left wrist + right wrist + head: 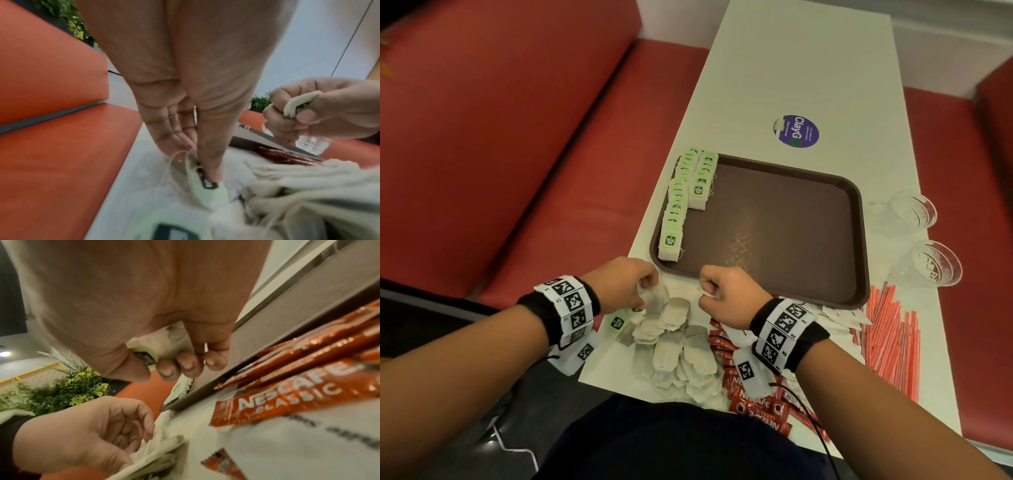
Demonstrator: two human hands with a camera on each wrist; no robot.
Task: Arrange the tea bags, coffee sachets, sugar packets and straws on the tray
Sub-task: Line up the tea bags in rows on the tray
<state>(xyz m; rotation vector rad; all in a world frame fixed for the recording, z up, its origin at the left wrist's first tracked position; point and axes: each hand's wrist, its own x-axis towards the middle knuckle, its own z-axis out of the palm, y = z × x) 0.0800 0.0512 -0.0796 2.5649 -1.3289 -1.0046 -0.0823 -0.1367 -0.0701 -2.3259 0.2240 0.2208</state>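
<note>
Fingers (650, 279) over white table (808, 68), red benches (500, 137)

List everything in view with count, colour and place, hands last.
tray: one, brown, mid-table.
tea bags on tray: two rows, white with green tags, along its left side.
loose tea bags: a pile, off-white, table's near edge.
coffee sachets: several, red, right of the pile.
sugar packets: a few, white, below the tray's near right corner.
straws: many, red-and-white wrapped, table's right side.
glasses: two, clear, right of the tray.
sticker: one, purple, beyond the tray.
table: one, white.
benches: red, either side.
left hand: pinches a loose tea bag.
right hand: fingers curled round a tea bag.
</note>
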